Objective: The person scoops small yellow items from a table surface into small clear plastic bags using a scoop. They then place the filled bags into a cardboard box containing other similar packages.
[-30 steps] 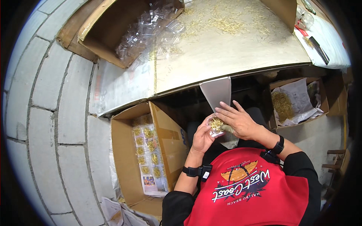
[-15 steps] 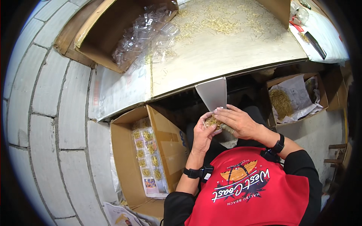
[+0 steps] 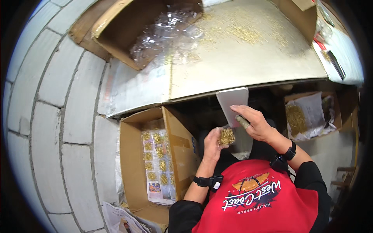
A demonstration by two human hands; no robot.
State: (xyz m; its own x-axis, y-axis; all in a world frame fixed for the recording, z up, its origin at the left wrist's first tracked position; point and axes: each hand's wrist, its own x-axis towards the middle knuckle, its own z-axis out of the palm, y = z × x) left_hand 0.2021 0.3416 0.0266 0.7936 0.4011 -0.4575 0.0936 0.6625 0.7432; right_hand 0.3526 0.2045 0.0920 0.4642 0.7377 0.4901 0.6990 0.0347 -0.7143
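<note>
My left hand [image 3: 212, 144] is closed around a small clear plastic box filled with thin gold-coloured pieces that look like pins [image 3: 227, 136], held over my lap. To its right, my right hand [image 3: 254, 123] is raised apart from the box with its fingers stretched out; one finger wears a greenish cover [image 3: 243, 122]. Those fingers overlap the edge of a white panel [image 3: 234, 101] that juts from under the table edge. Whether they touch it I cannot tell.
Left of my knees, an open cardboard box [image 3: 180, 155] contains rows of small filled boxes [image 3: 160, 150]. Empty clear boxes [image 3: 167, 33] spill from a tilted carton onto the table [image 3: 248, 64], where gold pieces [image 3: 244, 33] lie scattered. A paper-lined carton [image 3: 311, 116] on the right holds more.
My right hand has lifted off the small box and moved up and right, uncovering the gold pieces in it. My left hand still grips the box, slightly lower. The whole view has shifted.
</note>
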